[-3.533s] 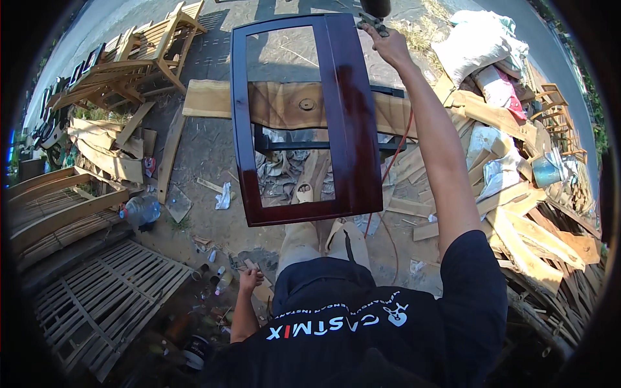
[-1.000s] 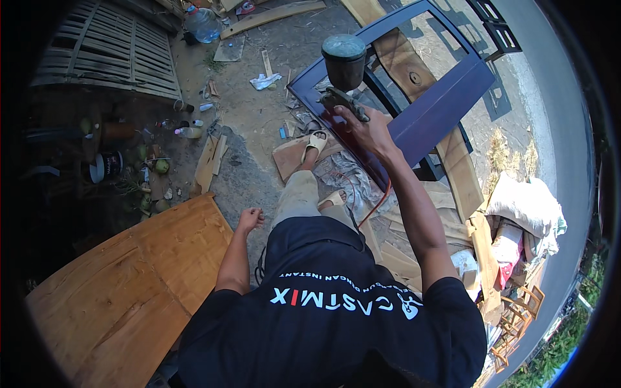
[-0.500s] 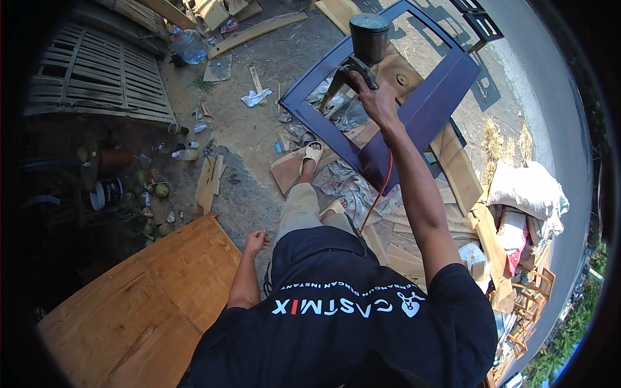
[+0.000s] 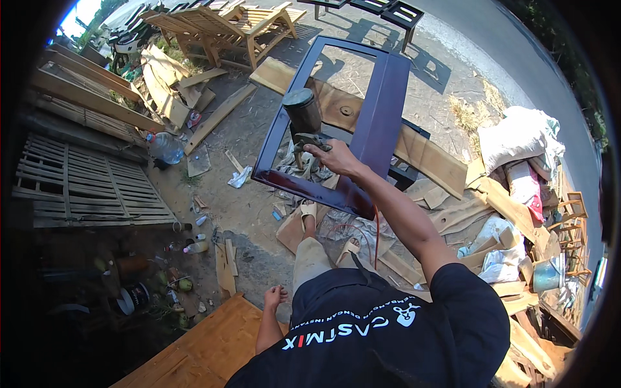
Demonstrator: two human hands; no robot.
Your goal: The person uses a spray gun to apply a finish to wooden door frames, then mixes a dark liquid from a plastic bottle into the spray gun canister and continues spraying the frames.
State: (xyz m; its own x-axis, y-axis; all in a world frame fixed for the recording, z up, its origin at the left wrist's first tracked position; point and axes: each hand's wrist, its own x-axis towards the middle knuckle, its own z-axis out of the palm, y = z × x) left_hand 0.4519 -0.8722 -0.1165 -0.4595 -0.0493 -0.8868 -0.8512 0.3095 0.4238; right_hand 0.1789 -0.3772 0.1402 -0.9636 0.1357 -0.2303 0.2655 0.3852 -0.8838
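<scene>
1. The right hand (image 4: 336, 158) is stretched forward at arm's length, fingers wrapped tight around the grip of a spray gun (image 4: 304, 126); the gun's dark cup stands up just above the hand, a little to its left.
2. The spray gun hangs over the lower left part of a dark glossy wooden frame (image 4: 362, 123); the frame lies flat, raised off the ground, with open panels through which the ground shows; the right hand is above the frame's near rail.
3. A thin red hose (image 4: 375, 233) drops from below the right forearm toward the person's legs.
4. The left hand (image 4: 275, 299) hangs low beside the left hip, fingers loosely curled and holding nothing; it is just above the edge of a light wooden board (image 4: 200, 352) at the bottom of the view.
5. The ground is bare dirt strewn with cardboard, rags and wood offcuts; a plastic bottle (image 4: 165, 147) lies to the left, well apart from the frame.
6. It is an outdoor yard in sunlight; slatted panels (image 4: 84, 187) lie at the left, wooden chairs (image 4: 220, 29) stand at the top, and white sacks (image 4: 517, 139) are piled at the right.
</scene>
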